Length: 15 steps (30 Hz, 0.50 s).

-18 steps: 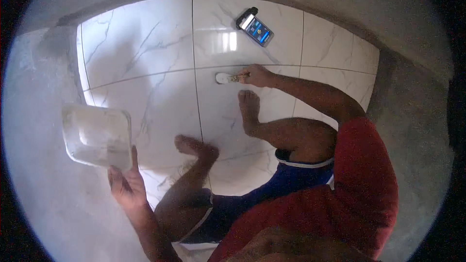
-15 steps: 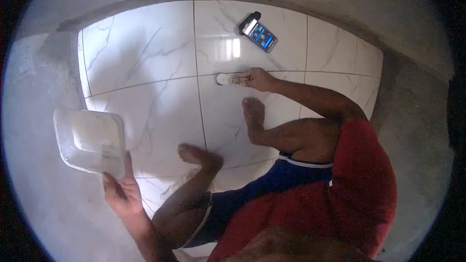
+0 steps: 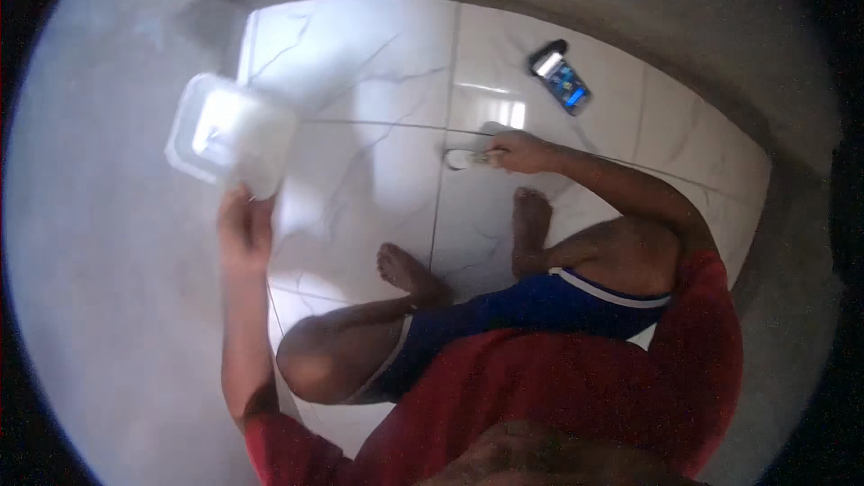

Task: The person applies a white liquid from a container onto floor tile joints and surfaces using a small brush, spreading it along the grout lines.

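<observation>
Evidently, the left hand [image 3: 246, 229] grasps a whitish, see-through plastic container [image 3: 225, 130] by its near edge, with most of it reaching out beyond the fingertips. Motion blur hides how the thumb and fingers divide around that edge, and whether anything lies inside cannot be told. Well to the right of those fingers, the right hand [image 3: 526, 153] pinches the handle of a small tool [image 3: 462, 159] whose rounded, pale head points left, just past the fingertips. Whether that head touches the tiled floor [image 3: 360, 189] cannot be told.

Beyond the right fingers, farther from the body, lies a phone [image 3: 569, 90] with its screen lit and a dark piece at its far end; on the near side of them rests a bare foot [image 3: 532, 216].

Held from one side, the container would likely dip at its far rim, so a firm thumb above with fingers spread beneath should steady it. For the small tool, a light pinch close to the head probably gives the finest control.
</observation>
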Available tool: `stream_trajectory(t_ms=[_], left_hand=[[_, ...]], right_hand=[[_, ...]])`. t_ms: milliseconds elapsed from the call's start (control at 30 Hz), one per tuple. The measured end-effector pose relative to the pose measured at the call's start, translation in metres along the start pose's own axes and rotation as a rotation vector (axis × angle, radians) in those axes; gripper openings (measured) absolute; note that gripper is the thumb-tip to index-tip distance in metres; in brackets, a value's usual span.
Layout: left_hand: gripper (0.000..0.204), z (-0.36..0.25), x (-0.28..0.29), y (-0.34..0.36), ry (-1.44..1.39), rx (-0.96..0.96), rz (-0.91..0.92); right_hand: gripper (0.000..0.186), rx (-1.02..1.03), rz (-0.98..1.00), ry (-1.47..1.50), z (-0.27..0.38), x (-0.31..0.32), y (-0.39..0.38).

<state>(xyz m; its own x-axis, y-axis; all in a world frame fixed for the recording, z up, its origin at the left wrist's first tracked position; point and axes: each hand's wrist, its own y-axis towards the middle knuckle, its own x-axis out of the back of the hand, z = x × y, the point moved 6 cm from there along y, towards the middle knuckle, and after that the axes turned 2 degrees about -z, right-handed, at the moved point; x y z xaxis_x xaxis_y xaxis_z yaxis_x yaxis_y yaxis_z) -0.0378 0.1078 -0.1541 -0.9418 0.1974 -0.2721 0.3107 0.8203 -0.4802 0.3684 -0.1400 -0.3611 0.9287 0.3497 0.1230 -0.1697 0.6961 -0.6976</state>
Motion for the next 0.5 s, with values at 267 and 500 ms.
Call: stream_trajectory(t_ms=[267, 500], left_hand=[[0.042, 0.079, -0.024, -0.002, 0.221, 0.207, -0.104], [0.038, 0.141, 0.008, -0.006, -0.086, 0.167, -0.088]], right_hand=[[0.035, 0.151, -0.023, -0.362, 0.048, 0.014, -0.037], [0.036, 0.165, 0.013, -0.48, 0.134, 0.014, -0.039]])
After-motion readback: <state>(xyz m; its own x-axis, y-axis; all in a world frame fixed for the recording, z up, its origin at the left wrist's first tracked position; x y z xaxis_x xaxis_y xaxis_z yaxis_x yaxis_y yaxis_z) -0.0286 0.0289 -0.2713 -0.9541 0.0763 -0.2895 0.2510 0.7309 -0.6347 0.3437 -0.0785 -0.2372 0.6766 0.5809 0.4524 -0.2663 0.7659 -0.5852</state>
